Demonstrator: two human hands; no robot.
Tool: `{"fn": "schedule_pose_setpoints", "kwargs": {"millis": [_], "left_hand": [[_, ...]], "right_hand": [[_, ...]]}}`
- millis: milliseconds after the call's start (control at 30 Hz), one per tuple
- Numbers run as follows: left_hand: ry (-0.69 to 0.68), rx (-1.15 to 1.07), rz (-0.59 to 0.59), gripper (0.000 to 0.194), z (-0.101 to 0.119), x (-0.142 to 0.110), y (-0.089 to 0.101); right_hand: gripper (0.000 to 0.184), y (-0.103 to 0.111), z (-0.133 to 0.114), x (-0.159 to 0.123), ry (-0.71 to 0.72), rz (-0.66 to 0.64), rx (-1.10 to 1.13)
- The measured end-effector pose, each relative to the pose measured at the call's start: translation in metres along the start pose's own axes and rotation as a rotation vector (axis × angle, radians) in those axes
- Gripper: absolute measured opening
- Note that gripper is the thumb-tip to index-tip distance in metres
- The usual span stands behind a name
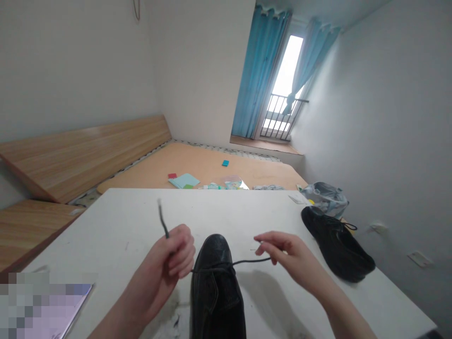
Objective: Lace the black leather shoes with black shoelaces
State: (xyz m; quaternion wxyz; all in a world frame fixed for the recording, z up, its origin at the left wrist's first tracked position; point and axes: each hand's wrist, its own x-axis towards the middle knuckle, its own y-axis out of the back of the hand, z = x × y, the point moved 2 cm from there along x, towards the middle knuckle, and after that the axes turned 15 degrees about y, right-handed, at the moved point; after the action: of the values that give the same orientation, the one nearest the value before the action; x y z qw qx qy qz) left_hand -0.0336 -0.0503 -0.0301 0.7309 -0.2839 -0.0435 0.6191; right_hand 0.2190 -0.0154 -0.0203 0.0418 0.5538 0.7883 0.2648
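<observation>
A black lace-up shoe (216, 301) lies on the white table with its toe pointing away from me. Its dark shoelace (250, 261) comes out on both sides near the toe end of the lacing. My left hand (178, 249) is closed in a fist around one lace end, whose tip sticks up above the thumb. To the right of the shoe, my right hand (278, 249) pinches the other end between thumb and fingers. Both lace ends run sideways from the shoe, the right one sagging slightly. The shoe's heel is cut off by the lower picture edge.
Another black shoe (335, 242), laced, stands at the table's right side beside a grey-blue bag (326, 197). A purple flat item (72, 310) lies at the lower left. Beyond the white table (130, 212) is a bed (197, 157) with small packets and a light-blue sheet (184, 181).
</observation>
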Motion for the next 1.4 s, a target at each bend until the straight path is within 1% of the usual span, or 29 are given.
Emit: {"fn": "schedule_pose_setpoints", "kwargs": {"millis": [33,100,133,167,233,300,500,667,733,833,900,967,1033,1133,1233,1300,1367,1400], "left_hand": [[0.013,0.244,0.028,0.026,-0.004,0.001,-0.002],[-0.008,0.750,0.083,0.019,-0.014,0.002,-0.010],[-0.054,0.957,0.105,0.014,-0.019,0.003,-0.015],[-0.116,1.113,0.124,0.012,-0.023,0.004,-0.020],[-0.211,1.278,0.148,0.010,-0.032,0.006,-0.029],[-0.236,1.333,0.158,0.009,-0.038,0.007,-0.032],[-0.209,1.367,0.146,0.021,-0.047,0.008,-0.029],[-0.210,1.343,0.130,0.012,-0.047,0.008,-0.031],[-0.213,1.351,0.118,0.009,-0.047,0.008,-0.032],[-0.223,1.359,0.111,0.010,-0.047,0.009,-0.032],[-0.229,1.360,0.109,0.011,-0.049,0.009,-0.033],[-0.234,1.350,0.114,0.012,-0.050,0.008,-0.033],[-0.248,1.318,0.121,0.012,-0.048,0.006,-0.034],[-0.285,1.183,0.152,0.014,-0.040,0.003,-0.031],[-0.277,0.956,0.184,0.017,-0.027,0.001,-0.025],[-0.215,0.815,0.148,0.019,-0.019,0.000,-0.021],[-0.111,0.691,0.060,0.024,-0.014,-0.002,-0.017],[-0.052,0.635,0.009,0.026,-0.011,-0.003,-0.015]], "right_hand": [[0.017,-0.007,0.000,-0.007,-0.023,-0.079,-0.059],[0.012,-0.021,-0.001,-0.018,-0.023,-0.176,-0.187],[0.012,-0.028,-0.002,-0.022,-0.007,-0.210,-0.247],[0.012,-0.034,-0.003,-0.025,0.010,-0.239,-0.296],[0.013,-0.042,-0.004,-0.029,0.035,-0.276,-0.363],[0.013,-0.047,-0.003,-0.031,0.044,-0.277,-0.397],[0.014,-0.047,-0.005,-0.031,0.018,-0.233,-0.326],[0.014,-0.049,-0.005,-0.029,0.012,-0.223,-0.306],[0.014,-0.052,-0.001,-0.027,-0.009,-0.213,-0.205],[0.012,-0.055,0.009,-0.024,-0.069,-0.191,0.036],[0.011,-0.056,0.015,-0.023,-0.085,-0.188,0.148],[0.009,-0.055,0.016,-0.023,-0.060,-0.186,0.148],[0.007,-0.051,0.014,-0.024,-0.019,-0.160,0.078],[0.015,-0.047,0.002,-0.026,0.126,-0.119,0.017],[0.015,-0.052,-0.016,-0.025,0.282,-0.136,0.053],[0.012,-0.057,-0.027,-0.023,0.293,-0.139,0.097],[0.021,-0.060,-0.037,-0.020,0.231,-0.133,0.230],[0.027,-0.060,-0.041,-0.019,0.193,-0.111,0.349]]}}
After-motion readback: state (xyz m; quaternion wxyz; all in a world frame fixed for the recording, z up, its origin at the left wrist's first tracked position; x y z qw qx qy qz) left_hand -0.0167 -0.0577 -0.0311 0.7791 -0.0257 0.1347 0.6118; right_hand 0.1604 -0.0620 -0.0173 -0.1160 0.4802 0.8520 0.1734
